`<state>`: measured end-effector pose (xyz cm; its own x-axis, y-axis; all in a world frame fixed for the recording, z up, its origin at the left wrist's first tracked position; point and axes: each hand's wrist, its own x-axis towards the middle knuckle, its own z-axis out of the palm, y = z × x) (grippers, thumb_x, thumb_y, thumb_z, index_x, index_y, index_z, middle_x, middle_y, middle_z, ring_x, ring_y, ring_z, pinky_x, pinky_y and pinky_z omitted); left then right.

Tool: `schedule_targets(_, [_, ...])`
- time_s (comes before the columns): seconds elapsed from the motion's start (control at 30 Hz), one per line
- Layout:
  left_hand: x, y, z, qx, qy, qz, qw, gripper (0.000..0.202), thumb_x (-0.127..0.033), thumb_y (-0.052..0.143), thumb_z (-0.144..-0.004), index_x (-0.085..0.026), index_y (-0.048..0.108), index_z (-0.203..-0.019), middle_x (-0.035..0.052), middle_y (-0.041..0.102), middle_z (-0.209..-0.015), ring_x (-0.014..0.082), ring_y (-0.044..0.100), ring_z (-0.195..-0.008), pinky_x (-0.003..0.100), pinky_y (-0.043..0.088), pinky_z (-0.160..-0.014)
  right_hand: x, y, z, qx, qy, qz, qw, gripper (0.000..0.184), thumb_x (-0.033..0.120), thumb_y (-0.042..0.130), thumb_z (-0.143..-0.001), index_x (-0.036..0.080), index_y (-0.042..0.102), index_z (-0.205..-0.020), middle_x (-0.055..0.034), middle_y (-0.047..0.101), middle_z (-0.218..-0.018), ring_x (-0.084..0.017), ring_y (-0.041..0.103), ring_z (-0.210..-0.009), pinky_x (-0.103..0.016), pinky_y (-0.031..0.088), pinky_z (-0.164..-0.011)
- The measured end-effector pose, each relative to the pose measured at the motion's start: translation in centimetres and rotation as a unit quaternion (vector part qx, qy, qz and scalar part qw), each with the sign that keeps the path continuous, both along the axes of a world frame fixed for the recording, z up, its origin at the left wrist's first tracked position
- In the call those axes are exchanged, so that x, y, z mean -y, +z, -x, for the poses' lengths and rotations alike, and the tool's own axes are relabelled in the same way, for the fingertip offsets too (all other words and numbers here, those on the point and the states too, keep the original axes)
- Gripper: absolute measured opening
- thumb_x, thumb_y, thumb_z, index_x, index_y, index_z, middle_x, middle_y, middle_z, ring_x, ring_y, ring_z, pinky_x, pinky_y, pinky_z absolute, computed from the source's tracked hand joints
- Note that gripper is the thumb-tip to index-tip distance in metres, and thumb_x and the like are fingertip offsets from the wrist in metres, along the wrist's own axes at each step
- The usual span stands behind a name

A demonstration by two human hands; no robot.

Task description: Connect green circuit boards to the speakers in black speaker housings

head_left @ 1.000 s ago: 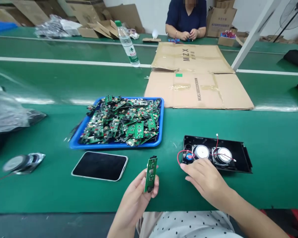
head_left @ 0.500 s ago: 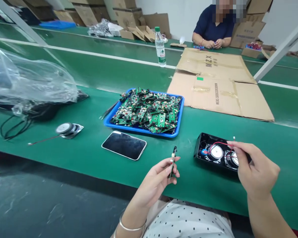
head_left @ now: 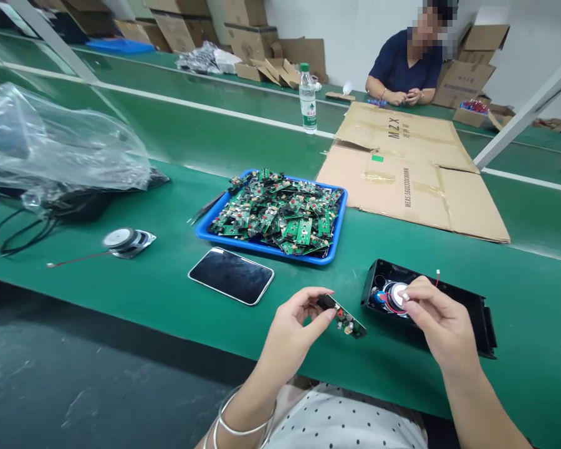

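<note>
One small circuit board (head_left: pixel 343 319) is pinched at its near end between the thumb and fingers (head_left: pixel 326 315) of the left hand (head_left: pixel 293 330), and it is held tilted just above the green tabletop (head_left: pixel 144 287), just beside the left end of one black speaker housing (head_left: pixel 467 312). The right hand (head_left: pixel 442 324) is laid over that housing, and its fingertips are closed on a thin red wire (head_left: pixel 393 305) next to the one round speaker cone (head_left: pixel 395 292) that can be seen inside; a second cone, if present, is hidden by the hand. One white wire end (head_left: pixel 437 272) is seen sticking up behind the right hand.

One blue tray (head_left: pixel 206 229) heaped with many green circuit boards, too many to be counted, is set beyond the hands. One dark phone (head_left: pixel 231 275) is laid face up just in front of the tray. One loose speaker (head_left: pixel 126 241) with a thin lead is seen further left, near one crumpled clear plastic bag (head_left: pixel 60 143). One water bottle (head_left: pixel 308 100) stands upright behind the tray, and two flattened cardboard sheets (head_left: pixel 411 168) are spread to its right. One other person (head_left: pixel 404 65) is seated at the far side, both hands together.
</note>
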<state>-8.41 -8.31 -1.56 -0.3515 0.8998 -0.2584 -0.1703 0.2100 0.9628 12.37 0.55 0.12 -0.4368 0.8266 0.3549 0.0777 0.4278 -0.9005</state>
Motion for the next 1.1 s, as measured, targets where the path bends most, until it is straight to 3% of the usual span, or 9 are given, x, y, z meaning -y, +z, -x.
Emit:
schedule_targets(0.1, [-0.4,0.2,-0.4,-0.008,-0.013,-0.009,1.0,0.016,-0.021,0.072,-0.069,-0.018,0.068,-0.084,0.0041,0.068,-0.079,0.0194,0.064,-0.074,0.031,0.052,-0.071,0.6,0.2,0.8,0.094,0.002,-0.085,0.992,0.011,0.016,0.058,-0.088,0.024,0.066,-0.09,-0.0016,0.063,-0.077,-0.017,0.051,-0.074,-0.032,0.043,-0.066])
schedule_targets(0.23, [-0.7,0.6,-1.1,0.026,-0.019,-0.037,0.999,0.01,-0.022,0.071,-0.07,-0.018,0.064,-0.077,0.0052,0.068,-0.082,0.0211,0.067,-0.072,0.032,0.058,-0.062,1.7,0.4,2.2,0.125,0.006,-0.139,0.982,0.009,0.014,0.058,-0.087,0.021,0.063,-0.086,-0.0008,0.063,-0.072,-0.017,0.05,-0.07,-0.033,0.041,-0.063])
schedule_targets(0.37, [-0.8,1.3,-1.5,-0.056,-0.007,-0.07,0.996,0.007,-0.02,0.069,-0.072,-0.018,0.063,-0.075,0.0082,0.071,-0.095,0.0228,0.069,-0.08,0.031,0.06,-0.066,2.4,0.2,3.0,0.137,-0.005,-0.16,0.978,0.009,0.014,0.056,-0.088,0.02,0.061,-0.084,-0.0004,0.061,-0.069,-0.017,0.049,-0.068,-0.034,0.039,-0.064])
schedule_targets(0.5, [-0.9,2.1,-2.0,-0.104,-0.025,-0.071,0.992,0.003,-0.021,0.064,-0.076,-0.018,0.062,-0.076,0.0057,0.074,-0.079,0.0213,0.071,-0.073,0.028,0.06,-0.059,2.7,0.2,3.2,0.144,-0.003,-0.143,0.979,0.009,0.015,0.054,-0.09,0.02,0.06,-0.085,-0.0003,0.061,-0.071,-0.017,0.049,-0.069,-0.035,0.036,-0.067])
schedule_targets(0.63, [-0.9,1.9,-2.7,-0.092,-0.006,-0.088,0.992,0.005,-0.021,0.062,-0.079,-0.018,0.061,-0.083,0.0035,0.075,-0.076,0.0196,0.072,-0.069,0.025,0.06,-0.053,2.8,0.3,3.2,0.156,-0.003,-0.099,0.983,0.015,0.015,0.049,-0.092,0.02,0.056,-0.079,0.0005,0.057,-0.071,-0.016,0.047,-0.07,-0.033,0.034,-0.068])
schedule_targets(0.8, [-0.7,0.7,-3.7,-0.044,0.048,-0.149,0.987,0.008,-0.021,0.064,-0.081,-0.019,0.057,-0.084,0.004,0.076,-0.088,0.0182,0.073,-0.074,0.027,0.064,-0.061,3.0,0.3,3.6,0.132,-0.022,-0.056,0.989,0.022,0.017,0.047,-0.093,0.02,0.052,-0.072,0.0019,0.052,-0.067,-0.015,0.045,-0.068,-0.031,0.032,-0.066])
schedule_targets(1.1, [-0.3,0.1,-5.0,-0.077,0.056,-0.228,0.969,0.012,-0.01,0.061,-0.083,-0.02,0.056,-0.086,0.0037,0.073,-0.102,0.0169,0.072,-0.081,0.029,0.064,-0.064,3.0,0.2,4.0,0.106,-0.053,-0.063,0.991,0.024,0.016,0.046,-0.092,0.019,0.053,-0.07,0.0016,0.053,-0.066,-0.014,0.045,-0.067,-0.031,0.032,-0.065])
